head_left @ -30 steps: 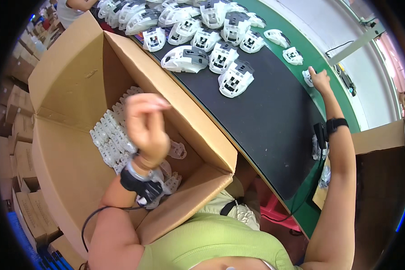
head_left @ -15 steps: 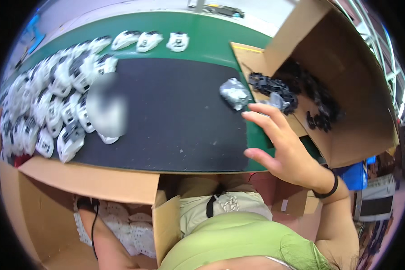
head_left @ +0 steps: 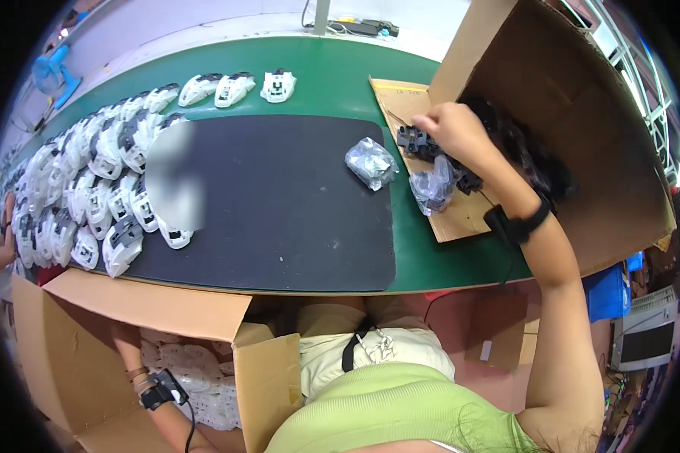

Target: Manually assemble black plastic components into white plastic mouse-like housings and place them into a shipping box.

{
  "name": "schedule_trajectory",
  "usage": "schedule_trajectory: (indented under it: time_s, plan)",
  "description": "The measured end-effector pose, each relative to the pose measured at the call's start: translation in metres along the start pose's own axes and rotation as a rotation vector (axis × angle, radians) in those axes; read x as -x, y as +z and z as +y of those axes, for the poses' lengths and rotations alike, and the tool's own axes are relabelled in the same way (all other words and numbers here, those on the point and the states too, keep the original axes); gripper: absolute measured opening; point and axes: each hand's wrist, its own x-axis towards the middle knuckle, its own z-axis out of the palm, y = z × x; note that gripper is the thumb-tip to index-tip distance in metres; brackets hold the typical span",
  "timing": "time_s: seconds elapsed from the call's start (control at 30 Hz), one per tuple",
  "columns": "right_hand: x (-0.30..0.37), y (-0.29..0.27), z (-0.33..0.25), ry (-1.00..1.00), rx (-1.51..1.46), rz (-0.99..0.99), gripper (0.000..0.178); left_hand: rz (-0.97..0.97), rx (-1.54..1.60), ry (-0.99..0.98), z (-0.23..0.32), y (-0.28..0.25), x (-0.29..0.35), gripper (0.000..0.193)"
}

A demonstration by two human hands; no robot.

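The right hand [head_left: 459, 133] has its fingers curled over the black plastic parts [head_left: 414, 142] on a cardboard sheet [head_left: 464, 220]; I can't tell whether its grip has caught one. The left hand is hidden inside the lower carton [head_left: 151, 302], near stacked white parts [head_left: 208, 383]. One clear-wrapped bundle [head_left: 371, 163] sits at the dark mat's [head_left: 272, 226] edge; white-and-gray shells [head_left: 102, 155] crowd the bench [head_left: 325, 79] leftward.

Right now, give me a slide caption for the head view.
Right hand at black parts, left arm inside a cardboard box of white pieces beside the green table.
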Motion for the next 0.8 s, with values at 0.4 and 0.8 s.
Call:
schedule_trajectory:
  time_s: [0.4,0.8]
  plan:
    - [-0.010,0.025,0.011,0.053,0.344,-0.164,0.031,0.719,1.193,0.183,0.253,-0.232,0.035,0.046]
    - [0.118,-0.017,-0.122,0.052,-1.614,-0.403,0.021,-0.245,1.845,0.411,0.410,-0.155,-0.010,0.019]
